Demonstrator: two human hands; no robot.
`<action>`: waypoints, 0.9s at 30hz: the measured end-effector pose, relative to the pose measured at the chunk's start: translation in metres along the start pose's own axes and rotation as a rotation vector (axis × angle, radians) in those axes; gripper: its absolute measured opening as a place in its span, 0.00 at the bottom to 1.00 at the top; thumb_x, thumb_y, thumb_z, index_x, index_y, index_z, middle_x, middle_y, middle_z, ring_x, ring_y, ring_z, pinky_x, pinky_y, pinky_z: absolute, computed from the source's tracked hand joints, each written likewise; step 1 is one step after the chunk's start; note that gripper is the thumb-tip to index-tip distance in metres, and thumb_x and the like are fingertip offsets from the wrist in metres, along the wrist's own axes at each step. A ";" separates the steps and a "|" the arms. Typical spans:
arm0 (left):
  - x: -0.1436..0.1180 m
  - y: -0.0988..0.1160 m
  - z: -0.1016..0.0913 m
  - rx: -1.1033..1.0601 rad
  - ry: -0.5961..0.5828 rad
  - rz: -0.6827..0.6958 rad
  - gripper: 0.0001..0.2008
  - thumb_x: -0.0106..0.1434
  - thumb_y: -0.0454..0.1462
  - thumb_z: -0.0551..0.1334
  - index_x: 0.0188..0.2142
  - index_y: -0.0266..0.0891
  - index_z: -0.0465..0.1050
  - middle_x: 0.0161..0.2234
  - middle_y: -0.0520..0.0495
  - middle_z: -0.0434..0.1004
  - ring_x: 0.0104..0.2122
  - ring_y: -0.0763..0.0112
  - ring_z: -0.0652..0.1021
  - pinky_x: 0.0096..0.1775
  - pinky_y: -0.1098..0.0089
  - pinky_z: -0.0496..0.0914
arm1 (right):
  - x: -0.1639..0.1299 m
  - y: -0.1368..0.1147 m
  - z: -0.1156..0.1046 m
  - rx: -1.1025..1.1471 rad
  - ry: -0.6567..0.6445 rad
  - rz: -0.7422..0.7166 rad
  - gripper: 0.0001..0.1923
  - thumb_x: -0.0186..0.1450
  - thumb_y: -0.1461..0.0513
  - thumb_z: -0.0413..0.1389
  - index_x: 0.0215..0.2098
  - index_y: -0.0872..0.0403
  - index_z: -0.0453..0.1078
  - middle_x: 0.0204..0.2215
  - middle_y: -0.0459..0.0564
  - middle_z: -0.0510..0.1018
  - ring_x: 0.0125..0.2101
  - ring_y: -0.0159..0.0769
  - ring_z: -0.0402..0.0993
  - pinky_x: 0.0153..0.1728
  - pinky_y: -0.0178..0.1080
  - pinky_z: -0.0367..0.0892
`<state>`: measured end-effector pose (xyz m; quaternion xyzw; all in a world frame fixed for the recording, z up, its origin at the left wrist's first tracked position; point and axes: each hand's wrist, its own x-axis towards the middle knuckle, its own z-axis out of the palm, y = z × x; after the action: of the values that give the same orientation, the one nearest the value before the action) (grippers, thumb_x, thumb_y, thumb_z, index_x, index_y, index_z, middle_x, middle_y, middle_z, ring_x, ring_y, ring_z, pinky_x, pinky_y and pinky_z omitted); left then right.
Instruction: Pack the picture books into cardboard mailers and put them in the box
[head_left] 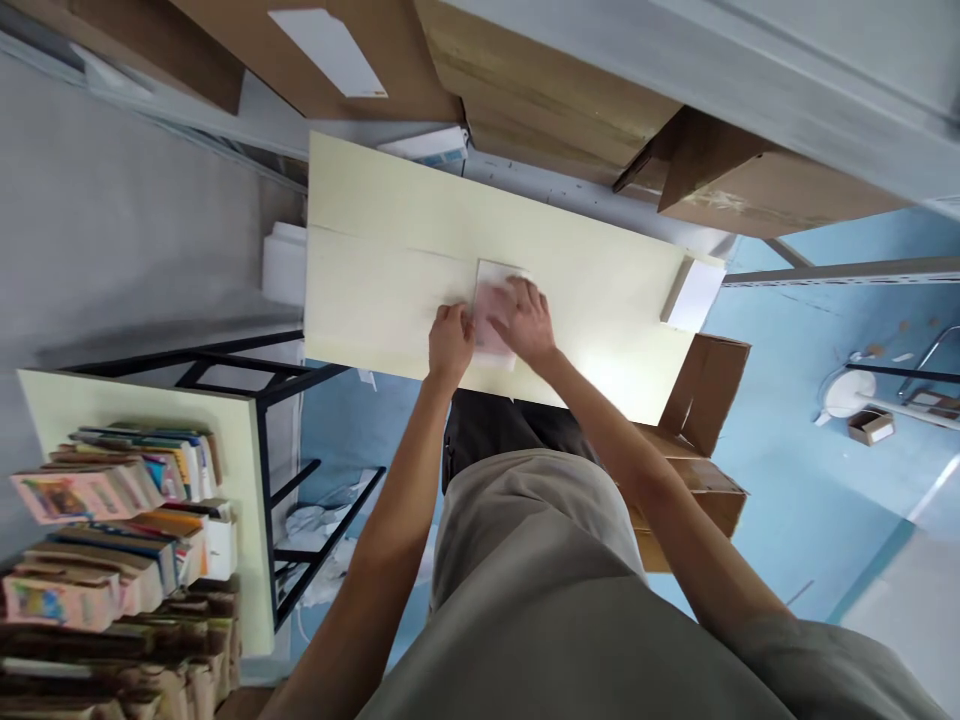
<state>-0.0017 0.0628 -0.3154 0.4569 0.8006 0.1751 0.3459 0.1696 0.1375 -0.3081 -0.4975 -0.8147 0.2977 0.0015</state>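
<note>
A thin, pale pink-and-white booklet or packet [492, 338] lies on the cream tabletop [600, 270] in front of me; blur hides its exact kind. At its left edge, my left hand [451, 342] has its fingers curled together and appears to pinch that side. My right hand [529, 322] rests over its upper right part, fingers apart and slightly bent, with some motion blur. Part of the booklet is covered by the right hand.
On the table's right end sits a white stack or box [691, 293]. Cardboard boxes [540, 90] line the table's far side. Lower left, a second table [259, 500] carries several stacks of books [127, 540]. An open cardboard box [705, 395] stands at the near right.
</note>
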 end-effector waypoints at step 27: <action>0.032 0.423 -0.070 -0.228 0.131 1.087 0.16 0.85 0.44 0.58 0.66 0.45 0.75 0.59 0.39 0.82 0.57 0.57 0.85 0.63 0.59 0.79 | -0.029 0.060 -0.375 -0.249 0.824 0.309 0.24 0.83 0.55 0.48 0.73 0.53 0.67 0.72 0.70 0.69 0.67 0.58 0.68 0.63 0.61 0.71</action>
<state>0.1957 0.3127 -0.0266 0.7518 0.4456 0.4418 0.2024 0.3450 0.3148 -0.0207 -0.6866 -0.6919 -0.0285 0.2213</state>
